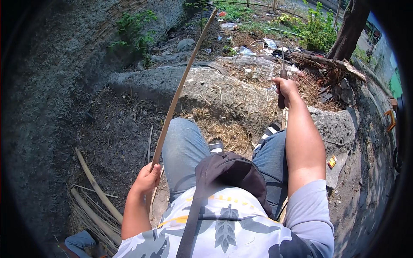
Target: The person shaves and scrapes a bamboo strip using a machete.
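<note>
My left hand is closed round the lower part of a long, flat light-brown strip, which looks like split bamboo. The strip leans up and to the right, its far end high above the ground. My right arm is stretched forward, and its hand grips the dark handle of a long-bladed knife. The blade points up and away from me, seen nearly edge-on as a thin line. Knife and strip are well apart. Pale curled shavings lie between my feet.
A concrete slab crosses in front of my knees. Bamboo lengths and thin strips lie at my left. A rough wall rises on the left; a tree trunk stands at far right. A small yellow-red packet lies at right.
</note>
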The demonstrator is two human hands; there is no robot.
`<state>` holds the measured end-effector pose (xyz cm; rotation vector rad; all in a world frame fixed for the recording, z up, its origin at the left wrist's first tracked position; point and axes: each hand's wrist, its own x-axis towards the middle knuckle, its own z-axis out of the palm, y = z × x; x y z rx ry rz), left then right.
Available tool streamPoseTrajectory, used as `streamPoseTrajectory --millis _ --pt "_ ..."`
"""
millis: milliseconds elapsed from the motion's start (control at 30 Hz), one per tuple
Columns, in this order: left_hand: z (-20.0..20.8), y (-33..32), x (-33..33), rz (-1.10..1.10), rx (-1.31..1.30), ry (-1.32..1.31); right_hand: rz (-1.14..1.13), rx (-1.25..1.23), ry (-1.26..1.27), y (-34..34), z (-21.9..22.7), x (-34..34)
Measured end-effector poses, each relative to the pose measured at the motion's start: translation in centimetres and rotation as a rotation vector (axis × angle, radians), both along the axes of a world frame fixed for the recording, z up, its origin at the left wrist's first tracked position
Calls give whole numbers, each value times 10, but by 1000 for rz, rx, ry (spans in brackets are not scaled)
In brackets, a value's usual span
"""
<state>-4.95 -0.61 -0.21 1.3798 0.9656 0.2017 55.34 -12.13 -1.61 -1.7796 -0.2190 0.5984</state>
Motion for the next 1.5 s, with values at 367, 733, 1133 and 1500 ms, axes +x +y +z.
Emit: streamPoseTrajectory --millis 367,733,1133,1500 --pt "-5 8 17 -114 187 1 69 53 -76 3 33 -37" --pt "-21 2 -4 -51 50 -41 30 144 -53 2 32 -33" --pt "-21 0 7 -95 135 51 -54 155 -207 7 26 -33" --pt "-26 3 10 -107 146 28 -28 164 -278 8 39 -52"
